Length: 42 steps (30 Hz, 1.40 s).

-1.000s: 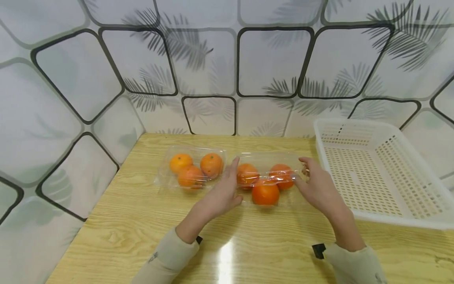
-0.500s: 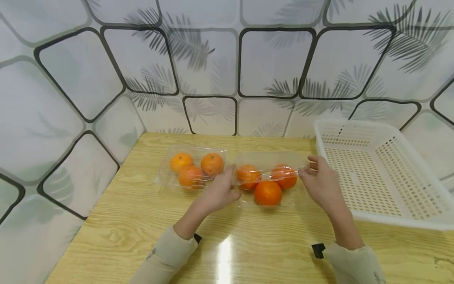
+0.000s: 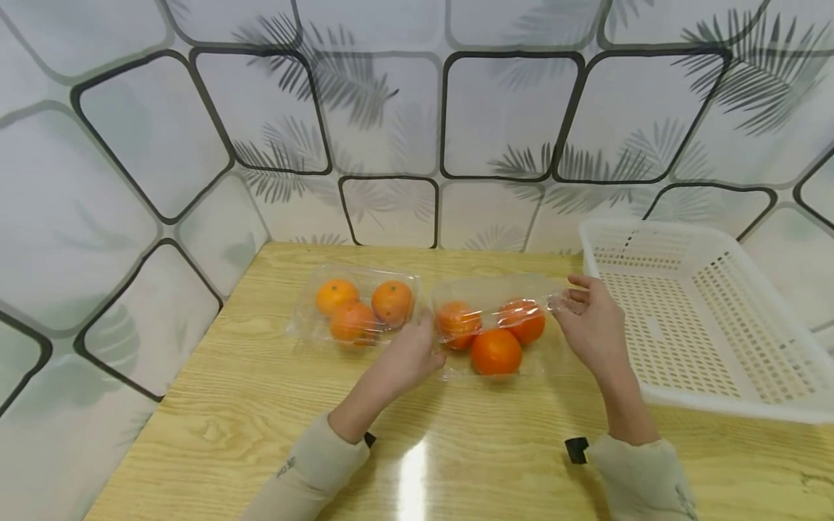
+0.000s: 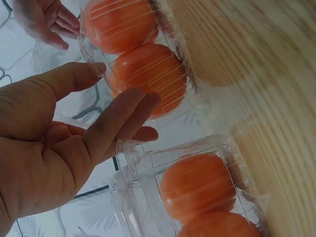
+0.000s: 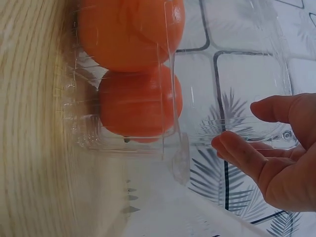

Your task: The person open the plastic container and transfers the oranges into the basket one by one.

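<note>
A clear plastic box (image 3: 546, 367) holds three orange fruits (image 3: 496, 352), its clear lid (image 3: 495, 287) raised at the back. My left hand (image 3: 405, 356) is at the box's left end; in the left wrist view, the thumb of this hand (image 4: 64, 133) touches the rim and the fingers lie fairly straight beside the wall. At the lid's right end, my right hand (image 3: 593, 325) holds the edge; the right wrist view shows thumb and fingers of that hand (image 5: 281, 158) around the lid corner. Left of this box is another clear box (image 3: 306, 327) with three orange fruits (image 3: 337, 296).
A white perforated basket (image 3: 749, 411) stands on the right of the wooden table (image 3: 274, 427), close beyond my right hand. The patterned wall covering (image 3: 391, 108) rises behind the table and along its left side. The left box stands close beside my left hand's fingers.
My right hand has shifted right and slightly up with the lid's edge, uncovering more of the front fruit. My left hand has moved slightly down along the box's left end.
</note>
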Tool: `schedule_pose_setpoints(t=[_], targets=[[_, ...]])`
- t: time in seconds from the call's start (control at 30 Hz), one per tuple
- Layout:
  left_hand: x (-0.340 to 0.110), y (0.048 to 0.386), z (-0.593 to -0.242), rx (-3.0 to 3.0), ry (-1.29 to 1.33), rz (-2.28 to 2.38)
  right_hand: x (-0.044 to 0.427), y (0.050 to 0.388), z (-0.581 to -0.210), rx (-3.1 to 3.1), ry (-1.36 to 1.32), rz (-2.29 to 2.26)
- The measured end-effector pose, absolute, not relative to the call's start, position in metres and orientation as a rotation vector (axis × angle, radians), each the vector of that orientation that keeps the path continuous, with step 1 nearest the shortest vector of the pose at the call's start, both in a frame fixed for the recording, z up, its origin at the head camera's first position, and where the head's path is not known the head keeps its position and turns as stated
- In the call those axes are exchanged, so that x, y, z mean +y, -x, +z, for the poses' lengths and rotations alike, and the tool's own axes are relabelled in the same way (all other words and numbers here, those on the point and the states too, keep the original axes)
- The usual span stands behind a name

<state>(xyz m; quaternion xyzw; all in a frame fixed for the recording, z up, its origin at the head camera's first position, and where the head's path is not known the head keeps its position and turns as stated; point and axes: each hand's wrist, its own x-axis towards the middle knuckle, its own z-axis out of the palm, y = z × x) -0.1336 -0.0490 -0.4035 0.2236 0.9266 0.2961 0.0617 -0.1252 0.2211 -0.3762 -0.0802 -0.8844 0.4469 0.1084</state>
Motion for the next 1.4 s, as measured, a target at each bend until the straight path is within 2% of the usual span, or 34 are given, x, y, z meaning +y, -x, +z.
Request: schedule_pose_setpoints(t=[0.13, 0.37, 0.7, 1.03, 1.4], targets=[[-0.048, 0.133, -0.403, 2.814, -0.655, 0.869, 0.223, 0.126, -0.377, -2.566, 0.267, 1.388], [-0.047, 0.131, -0.402, 2.871, -0.763, 0.75, 0.221, 0.13, -0.379, -2.485, 0.235, 1.45], [-0.048, 0.132, -0.403, 2.934, -0.82, 0.72, 0.214, 0.137, -0.382, -2.469, 0.01, 1.457], [-0.049, 0.133, -0.402, 2.954, -0.826, 0.676, 0.216, 0.144, -0.391, -2.557, -0.097, 1.442], [-0.048, 0.132, -0.401, 2.923, -0.825, 0.66, 0.222, 0.151, -0.404, -2.748, -0.062, 1.377]])
